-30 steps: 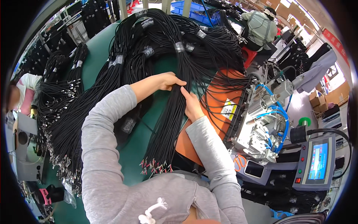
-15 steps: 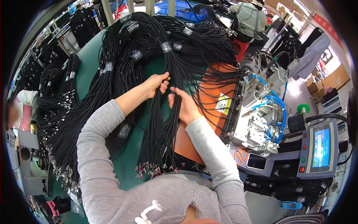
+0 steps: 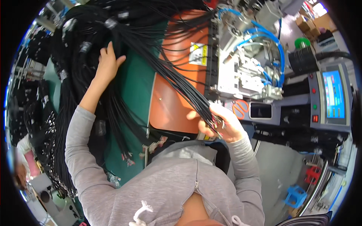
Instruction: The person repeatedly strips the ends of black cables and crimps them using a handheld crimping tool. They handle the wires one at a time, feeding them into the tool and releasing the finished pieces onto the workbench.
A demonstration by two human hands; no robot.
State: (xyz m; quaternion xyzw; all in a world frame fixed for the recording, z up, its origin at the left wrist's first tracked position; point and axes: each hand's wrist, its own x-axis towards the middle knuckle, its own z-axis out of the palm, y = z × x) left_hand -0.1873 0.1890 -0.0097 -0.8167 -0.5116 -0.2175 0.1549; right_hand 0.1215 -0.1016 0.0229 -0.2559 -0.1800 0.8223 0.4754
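My right hand (image 3: 230, 123) is closed around one end of a bundle of thin black cables (image 3: 169, 75). Red and white wire tips poke out past its fingers. The bundle runs diagonally over an orange board (image 3: 175, 109) to a clear wrap (image 3: 110, 23) at the upper left. My left hand (image 3: 107, 67) has its fingers spread and holds nothing. It is over other black cables beside the green tabletop (image 3: 132, 101); whether it touches them I cannot tell. A second group of cables (image 3: 120, 126) hangs below it, its tips reaching toward my body.
A metal machine (image 3: 245, 71) with blue air hoses stands right of the board, loose cables leading toward it. Orange scissors (image 3: 240, 108) and a phone (image 3: 261, 110) lie before it. A control screen (image 3: 334, 97) is far right. Blue and red stools (image 3: 295, 196) stand lower right.
My right hand has moved right and down, swinging the cable bundle's ends across the orange board. My left hand has let go of the cables and moved left. The view has shifted too.
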